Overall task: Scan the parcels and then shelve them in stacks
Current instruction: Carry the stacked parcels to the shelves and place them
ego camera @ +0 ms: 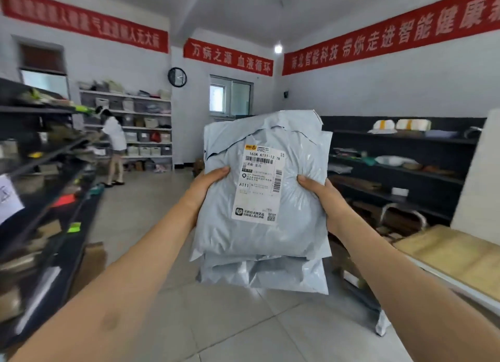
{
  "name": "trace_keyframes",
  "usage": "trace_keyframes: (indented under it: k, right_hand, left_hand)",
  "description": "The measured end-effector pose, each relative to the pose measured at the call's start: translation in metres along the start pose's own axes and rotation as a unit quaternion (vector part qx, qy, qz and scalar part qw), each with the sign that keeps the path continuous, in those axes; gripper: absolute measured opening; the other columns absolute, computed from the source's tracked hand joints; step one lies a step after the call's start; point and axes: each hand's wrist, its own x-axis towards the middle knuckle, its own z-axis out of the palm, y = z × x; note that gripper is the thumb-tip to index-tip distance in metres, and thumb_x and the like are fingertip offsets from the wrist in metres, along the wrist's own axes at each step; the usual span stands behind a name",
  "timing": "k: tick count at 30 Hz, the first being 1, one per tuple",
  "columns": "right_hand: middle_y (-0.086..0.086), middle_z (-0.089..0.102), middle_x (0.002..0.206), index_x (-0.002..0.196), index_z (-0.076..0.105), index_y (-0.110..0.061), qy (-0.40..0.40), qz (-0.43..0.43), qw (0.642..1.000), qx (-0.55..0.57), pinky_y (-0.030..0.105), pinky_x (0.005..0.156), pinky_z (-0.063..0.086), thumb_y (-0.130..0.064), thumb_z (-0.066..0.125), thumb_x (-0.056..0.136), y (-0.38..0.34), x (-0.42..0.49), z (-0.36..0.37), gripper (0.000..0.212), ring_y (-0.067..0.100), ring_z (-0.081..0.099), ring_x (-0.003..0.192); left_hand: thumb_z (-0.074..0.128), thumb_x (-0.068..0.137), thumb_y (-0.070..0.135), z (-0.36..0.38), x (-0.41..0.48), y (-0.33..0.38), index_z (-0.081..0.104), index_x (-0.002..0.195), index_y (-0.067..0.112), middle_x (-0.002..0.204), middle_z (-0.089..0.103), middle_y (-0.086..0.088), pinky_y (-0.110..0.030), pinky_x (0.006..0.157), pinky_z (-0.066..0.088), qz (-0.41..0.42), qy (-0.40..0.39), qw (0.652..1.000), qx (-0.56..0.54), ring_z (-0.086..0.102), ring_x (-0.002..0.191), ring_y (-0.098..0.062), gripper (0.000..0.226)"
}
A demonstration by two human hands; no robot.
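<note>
The left hand (pixel 208 181) and the right hand (pixel 324 199) hold a stack of parcels (pixel 265 273) between them, one hand at each side edge. Each thumb lies curled over the upper face of the top parcel (pixel 243 237). The other fingers are hidden underneath, so how they lie cannot be told. The parcels are soft grey plastic mailers held up in front of the chest, and the top one is tilted toward the camera. A white shipping label (pixel 258 183) with barcodes sits on its face between the two thumbs.

Below the hands is a pale tiled floor (pixel 216 329), and a grey bag (pixel 382 325) lies on it under the right forearm. Just outside the right forearm is a pale wooden tabletop (pixel 454 253). Beyond the right hand, dark shelves (pixel 405 172) hold scattered items. Outside the left arm runs a dark rack (pixel 40 177) crowded with goods. Far beyond the left hand a person in a white top (pixel 113 134) stands at white shelving (pixel 147 123) filled with bins. Above the hands, red banners (pixel 228 56), a wall clock (pixel 177 76) and a window (pixel 230 96) are on the far wall.
</note>
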Motion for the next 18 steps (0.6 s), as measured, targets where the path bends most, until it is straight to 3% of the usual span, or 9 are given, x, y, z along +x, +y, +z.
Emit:
trace_keyframes:
  k: [5, 9, 15, 18]
  right_hand:
    - [0.002, 0.071, 0.114, 0.123, 0.056, -0.026, -0.109, 0.014, 0.994, 0.027, 0.048, 0.096, 0.05, -0.04, 0.089, 0.052, 0.063, 0.142, 0.082, 0.079, 0.027, 0.067, 0.104]
    - [0.004, 0.07, 0.115, 0.122, 0.057, -0.024, -0.169, 0.014, 0.985, 0.039, 0.045, 0.094, 0.051, -0.03, 0.082, 0.068, 0.101, 0.246, 0.161, 0.06, 0.027, 0.067, 0.103]
    - [0.002, 0.072, 0.11, 0.115, 0.06, -0.027, -0.273, 0.037, 0.958, 0.075, 0.043, 0.093, 0.051, -0.032, 0.082, 0.058, 0.149, 0.383, 0.285, 0.06, 0.026, 0.068, 0.101]
    - [0.003, 0.073, 0.11, 0.119, 0.061, -0.025, -0.323, 0.058, 0.942, 0.073, 0.047, 0.097, 0.05, -0.04, 0.091, 0.044, 0.187, 0.444, 0.346, 0.082, 0.027, 0.068, 0.102]
  left_hand:
    - [0.076, 0.061, 0.031, -0.102, 0.089, 0.004, 0.061, 0.122, 0.003, 0.117, 0.065, -0.02, -0.042, 0.102, 0.044, 0.049, 0.079, 0.995, 0.038, 0.062, 0.107, -0.033, 0.069]
    - [0.073, 0.066, 0.028, -0.185, 0.155, 0.016, 0.062, 0.122, 0.008, 0.115, 0.067, -0.015, -0.04, 0.099, 0.047, 0.073, 0.137, 0.987, 0.045, 0.065, 0.102, -0.029, 0.061]
    - [0.068, 0.071, 0.024, -0.295, 0.236, 0.044, 0.058, 0.125, 0.004, 0.115, 0.066, -0.017, -0.037, 0.092, 0.05, 0.098, 0.213, 0.971, 0.054, 0.065, 0.101, -0.03, 0.059]
    - [0.075, 0.067, 0.028, -0.352, 0.268, 0.045, 0.06, 0.125, 0.007, 0.113, 0.069, -0.014, -0.035, 0.085, 0.052, 0.091, 0.268, 0.956, 0.073, 0.067, 0.1, -0.029, 0.064]
